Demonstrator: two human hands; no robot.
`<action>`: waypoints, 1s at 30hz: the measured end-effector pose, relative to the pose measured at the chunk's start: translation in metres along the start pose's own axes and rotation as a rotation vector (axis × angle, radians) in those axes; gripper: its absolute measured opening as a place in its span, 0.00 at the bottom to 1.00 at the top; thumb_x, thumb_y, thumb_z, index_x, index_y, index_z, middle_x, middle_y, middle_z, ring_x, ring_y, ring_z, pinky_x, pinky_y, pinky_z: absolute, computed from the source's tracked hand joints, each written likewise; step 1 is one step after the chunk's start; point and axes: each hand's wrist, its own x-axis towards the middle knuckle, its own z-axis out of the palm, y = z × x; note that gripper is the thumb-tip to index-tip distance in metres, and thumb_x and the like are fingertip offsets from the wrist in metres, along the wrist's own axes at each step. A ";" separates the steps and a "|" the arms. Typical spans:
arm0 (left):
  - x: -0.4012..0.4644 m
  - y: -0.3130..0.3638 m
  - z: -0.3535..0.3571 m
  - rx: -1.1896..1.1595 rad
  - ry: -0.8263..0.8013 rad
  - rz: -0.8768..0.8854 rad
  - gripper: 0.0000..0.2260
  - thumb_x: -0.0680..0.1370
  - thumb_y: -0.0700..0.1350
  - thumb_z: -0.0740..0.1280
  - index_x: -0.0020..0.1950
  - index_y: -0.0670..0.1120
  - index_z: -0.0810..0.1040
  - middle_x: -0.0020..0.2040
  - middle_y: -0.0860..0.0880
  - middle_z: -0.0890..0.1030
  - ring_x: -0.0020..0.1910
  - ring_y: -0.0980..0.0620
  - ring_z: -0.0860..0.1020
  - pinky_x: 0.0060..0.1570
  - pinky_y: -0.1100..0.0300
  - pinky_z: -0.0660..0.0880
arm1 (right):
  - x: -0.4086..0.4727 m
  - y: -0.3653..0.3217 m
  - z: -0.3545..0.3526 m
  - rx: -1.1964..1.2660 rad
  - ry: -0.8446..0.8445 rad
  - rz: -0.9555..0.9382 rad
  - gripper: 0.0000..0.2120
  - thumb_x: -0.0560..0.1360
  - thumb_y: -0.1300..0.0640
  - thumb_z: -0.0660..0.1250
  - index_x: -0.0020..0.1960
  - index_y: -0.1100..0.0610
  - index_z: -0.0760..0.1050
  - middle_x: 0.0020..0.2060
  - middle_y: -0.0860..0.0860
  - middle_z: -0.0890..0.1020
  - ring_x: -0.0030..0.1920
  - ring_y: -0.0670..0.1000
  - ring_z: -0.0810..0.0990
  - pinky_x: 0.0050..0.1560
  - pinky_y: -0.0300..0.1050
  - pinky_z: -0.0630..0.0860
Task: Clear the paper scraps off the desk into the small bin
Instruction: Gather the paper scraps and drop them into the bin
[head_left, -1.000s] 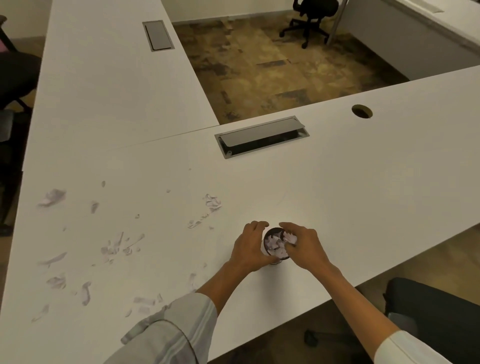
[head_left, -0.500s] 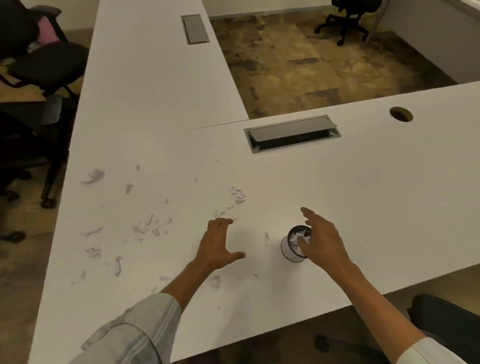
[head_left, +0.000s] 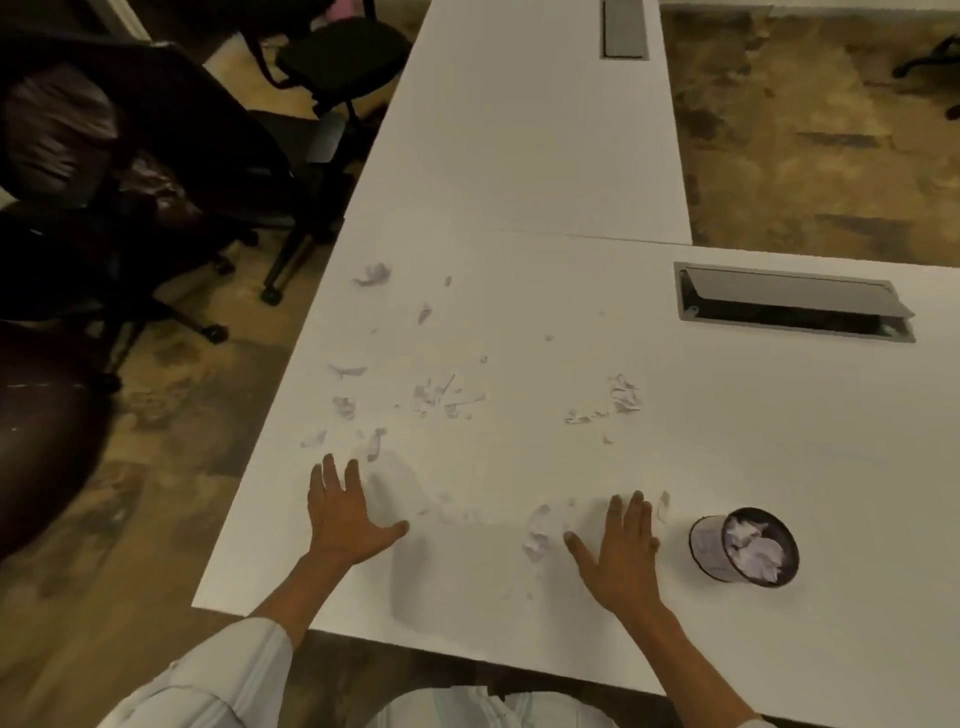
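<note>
Both hands have left the small bin since a moment ago: the left hand has gone far out toward the left edge of the white desk, and the right hand has come away from the bin's rim and now lies just beside it, on its left. Each hand is flat with the palm down on the desk, the fingers spread and straight, and holds nothing. The view has also turned to the left, so the dark office chairs beside the desk are now seen. The bin stands upright near the front edge of the desk, to the right of the right hand, and crumpled white paper is inside it. Paper scraps lie scattered on the desk beyond the hands, and a few more scraps lie between the two hands, close to the right thumb. A grey cable flap in the desk stands half open at the far right. No writing or label can be read anywhere.
</note>
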 end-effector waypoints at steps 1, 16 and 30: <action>-0.004 -0.009 0.004 -0.008 -0.006 -0.051 0.59 0.58 0.74 0.67 0.77 0.44 0.47 0.77 0.37 0.44 0.75 0.36 0.42 0.72 0.42 0.48 | -0.002 -0.003 0.010 -0.031 0.013 -0.001 0.44 0.74 0.33 0.54 0.77 0.61 0.44 0.76 0.59 0.39 0.76 0.57 0.37 0.73 0.64 0.48; 0.040 -0.019 -0.001 -0.171 -0.084 0.008 0.62 0.56 0.76 0.63 0.76 0.43 0.42 0.77 0.39 0.41 0.75 0.40 0.39 0.73 0.45 0.43 | 0.033 -0.095 0.052 -0.057 0.005 -0.270 0.38 0.77 0.35 0.47 0.78 0.58 0.43 0.77 0.53 0.41 0.76 0.50 0.36 0.74 0.55 0.37; 0.139 -0.035 -0.024 -0.135 -0.200 -0.089 0.65 0.50 0.81 0.59 0.75 0.50 0.33 0.76 0.40 0.35 0.74 0.35 0.37 0.71 0.38 0.44 | 0.191 -0.056 -0.044 -0.064 0.113 0.058 0.47 0.71 0.28 0.51 0.75 0.63 0.53 0.75 0.65 0.51 0.76 0.62 0.46 0.73 0.62 0.49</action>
